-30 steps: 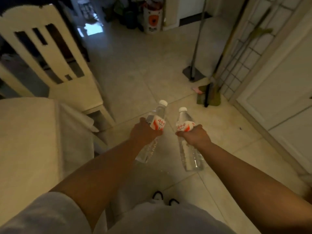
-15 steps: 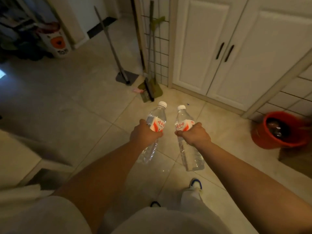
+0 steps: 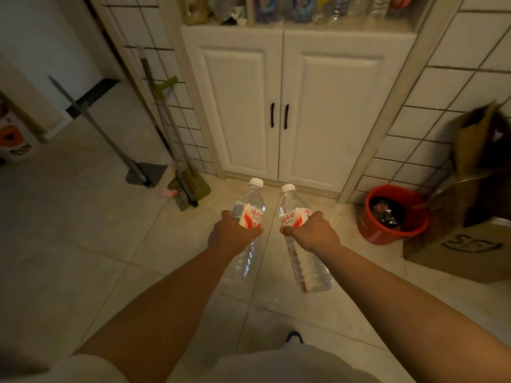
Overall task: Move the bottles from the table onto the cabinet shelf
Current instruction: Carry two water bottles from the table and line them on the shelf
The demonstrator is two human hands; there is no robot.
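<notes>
Now our left hand [image 3: 231,236] and right hand [image 3: 313,234] each wrap tight round a bottle's labelled middle, left bottle [image 3: 249,205] and right bottle [image 3: 293,208], caps toward the cabinet [image 3: 293,78].

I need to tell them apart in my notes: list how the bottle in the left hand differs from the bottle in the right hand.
The left bottle is gripped by the left hand; the right bottle by the right hand. The left bottle's cap sits slightly farther up the frame. The right bottle's lower body shows clearly; the left bottle's is mostly behind the forearm. Both are clear, white-capped, red-and-white labelled, with caps pointing toward the cabinet.
</notes>
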